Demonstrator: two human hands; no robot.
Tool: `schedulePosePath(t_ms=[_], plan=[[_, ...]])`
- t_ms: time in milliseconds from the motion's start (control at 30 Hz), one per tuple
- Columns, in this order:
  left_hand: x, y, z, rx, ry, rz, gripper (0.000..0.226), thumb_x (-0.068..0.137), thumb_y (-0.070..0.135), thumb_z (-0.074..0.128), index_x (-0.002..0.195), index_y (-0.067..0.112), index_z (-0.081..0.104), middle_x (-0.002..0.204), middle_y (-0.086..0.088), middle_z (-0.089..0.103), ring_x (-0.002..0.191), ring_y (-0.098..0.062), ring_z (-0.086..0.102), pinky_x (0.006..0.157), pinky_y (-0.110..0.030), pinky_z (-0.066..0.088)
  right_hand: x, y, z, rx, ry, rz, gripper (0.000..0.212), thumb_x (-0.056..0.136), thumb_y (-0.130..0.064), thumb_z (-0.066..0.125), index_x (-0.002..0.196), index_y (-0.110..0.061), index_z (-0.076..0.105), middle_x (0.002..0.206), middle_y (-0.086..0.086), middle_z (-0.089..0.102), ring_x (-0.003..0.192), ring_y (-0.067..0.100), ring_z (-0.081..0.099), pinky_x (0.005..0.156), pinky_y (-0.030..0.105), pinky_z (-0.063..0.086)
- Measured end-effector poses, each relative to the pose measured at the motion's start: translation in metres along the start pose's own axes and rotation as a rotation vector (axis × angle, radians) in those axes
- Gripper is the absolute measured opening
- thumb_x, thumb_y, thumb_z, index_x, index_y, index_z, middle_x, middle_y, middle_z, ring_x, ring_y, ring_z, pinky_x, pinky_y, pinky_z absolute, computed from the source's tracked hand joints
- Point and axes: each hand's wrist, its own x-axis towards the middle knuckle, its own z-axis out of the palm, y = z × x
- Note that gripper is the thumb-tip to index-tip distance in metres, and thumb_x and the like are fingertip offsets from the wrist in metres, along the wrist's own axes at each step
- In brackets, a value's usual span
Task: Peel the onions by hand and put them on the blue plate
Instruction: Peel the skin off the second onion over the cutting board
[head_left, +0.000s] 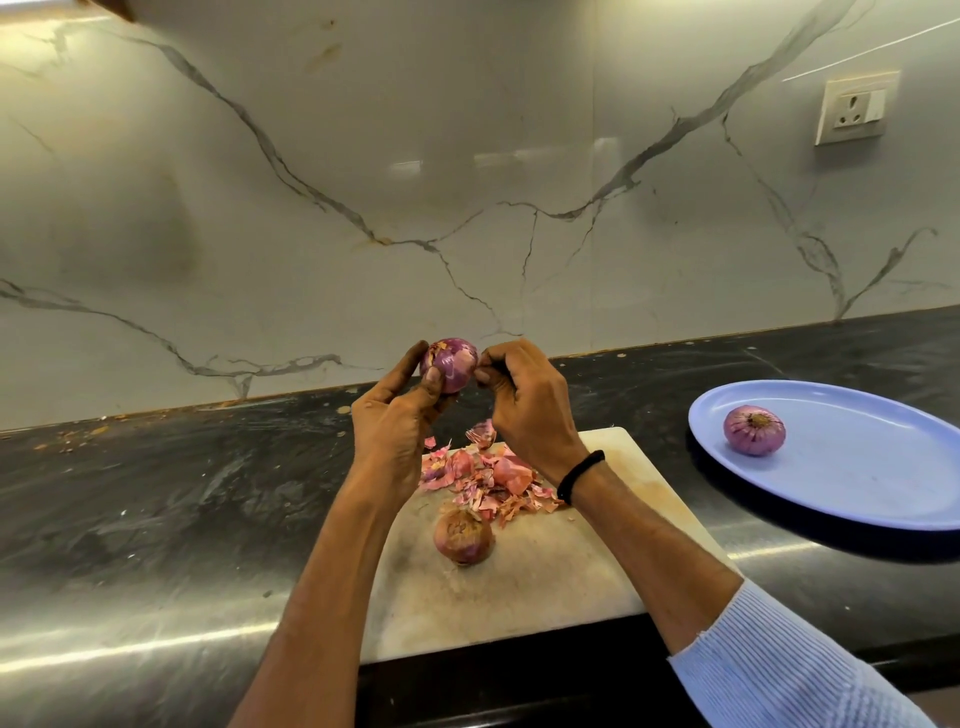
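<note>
Holding the raised onion above the cutting board so skins likely fall on the peel pile, left hand grips it, right hand pinches skin at its side; 1 peeled onion sits on the blue plate, 1 unpeeled onion on the board.

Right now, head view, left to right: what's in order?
Left hand → partly peeled purple onion held up in both hands → right hand → peeled purple onion on the blue oval plate.

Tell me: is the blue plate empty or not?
Not empty. One peeled onion lies on the blue plate, in its left part; the rest of the plate shows bare.
</note>
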Motion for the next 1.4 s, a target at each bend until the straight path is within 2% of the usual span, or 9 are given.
schedulePosePath(t_ms=[100, 167, 233, 433, 700, 900, 1100, 1267, 1400], plan=[[0.0015, 0.0008, -0.0029, 0.029, 0.037, 0.033, 0.040, 0.082, 0.002, 0.070, 0.121, 0.012, 0.070, 0.127, -0.007, 0.065, 0.111, -0.026, 0.068, 0.085, -0.035, 0.061, 0.0001, -0.0006, -0.0011, 0.025, -0.060, 0.058, 0.038, 0.081, 0.014, 0.064, 0.115, -0.001, 0.058, 0.113, 0.012, 0.054, 0.099, 0.006, 0.050, 0.087, 0.007, 0.045], [0.0007, 0.0016, -0.0030, 0.034, 0.032, 0.048, 0.044, 0.076, 0.005, 0.073, 0.119, 0.014, 0.070, 0.122, -0.004, 0.067, 0.110, -0.026, 0.068, 0.086, -0.037, 0.061, -0.0001, 0.0017, -0.0019, 0.030, -0.103, 0.091, 0.059, 0.076, 0.007, 0.073, 0.128, -0.007, 0.050, 0.123, 0.006, 0.042, 0.107, 0.010, 0.047, 0.087, 0.009, 0.046], [-0.0009, 0.0015, -0.0025, 0.048, 0.008, 0.053, 0.055, 0.069, 0.008, 0.075, 0.123, 0.014, 0.068, 0.119, 0.000, 0.067, 0.110, -0.026, 0.069, 0.086, -0.039, 0.061, -0.0003, 0.0042, -0.0002, 0.022, -0.132, 0.077, 0.066, 0.077, -0.008, 0.081, 0.132, -0.011, 0.046, 0.125, 0.003, 0.039, 0.110, 0.012, 0.046, 0.090, 0.008, 0.043], [-0.0036, 0.0018, -0.0014, 0.085, -0.081, 0.044, 0.060, 0.070, 0.008, 0.075, 0.129, 0.010, 0.065, 0.101, 0.011, 0.076, 0.106, -0.026, 0.071, 0.083, -0.037, 0.062, -0.0008, 0.0031, -0.0001, 0.003, -0.105, -0.009, 0.048, 0.082, -0.015, 0.081, 0.121, -0.005, 0.055, 0.118, 0.012, 0.051, 0.101, 0.012, 0.054, 0.089, 0.004, 0.044], [-0.0011, 0.0004, -0.0026, 0.122, -0.062, 0.049, 0.062, 0.068, 0.011, 0.077, 0.128, 0.011, 0.066, 0.110, 0.007, 0.072, 0.108, -0.026, 0.070, 0.087, -0.041, 0.060, -0.0017, 0.0044, -0.0002, -0.018, -0.103, -0.039, 0.044, 0.084, -0.014, 0.079, 0.120, -0.004, 0.055, 0.117, 0.011, 0.055, 0.101, 0.016, 0.056, 0.088, 0.018, 0.052], [-0.0014, -0.0008, -0.0016, 0.098, -0.051, 0.057, 0.062, 0.068, 0.011, 0.077, 0.129, 0.007, 0.065, 0.103, 0.007, 0.075, 0.104, -0.026, 0.072, 0.087, -0.041, 0.060, -0.0025, 0.0036, 0.0006, -0.049, -0.094, -0.084, 0.020, 0.086, -0.009, 0.076, 0.098, -0.004, 0.060, 0.114, 0.011, 0.054, 0.099, 0.012, 0.052, 0.083, 0.017, 0.051], [0.0003, -0.0008, -0.0047, 0.119, -0.075, 0.063, 0.063, 0.068, 0.010, 0.078, 0.129, 0.010, 0.065, 0.103, 0.010, 0.075, 0.108, -0.026, 0.070, 0.089, -0.041, 0.059, -0.0025, 0.0009, 0.0006, 0.043, -0.108, -0.003, 0.045, 0.086, -0.012, 0.077, 0.123, -0.004, 0.054, 0.119, 0.010, 0.055, 0.104, 0.013, 0.056, 0.091, 0.012, 0.049], [0.0032, -0.0031, -0.0071, 0.125, -0.103, 0.062, 0.063, 0.071, 0.011, 0.077, 0.132, 0.013, 0.064, 0.127, -0.008, 0.068, 0.115, -0.029, 0.067, 0.092, -0.042, 0.058, -0.0025, -0.0007, -0.0009, 0.034, -0.120, -0.070, 0.033, 0.090, -0.010, 0.071, 0.119, -0.006, 0.057, 0.117, 0.007, 0.055, 0.101, 0.015, 0.057, 0.086, 0.027, 0.056], [0.0052, -0.0041, -0.0095, 0.152, -0.099, 0.075, 0.061, 0.071, 0.012, 0.078, 0.131, 0.014, 0.065, 0.125, -0.006, 0.069, 0.115, -0.025, 0.067, 0.096, -0.043, 0.056, -0.0020, 0.0009, -0.0008, 0.020, -0.137, -0.073, 0.032, 0.090, -0.011, 0.072, 0.118, -0.006, 0.058, 0.118, 0.008, 0.055, 0.102, 0.016, 0.058, 0.087, 0.029, 0.057]])
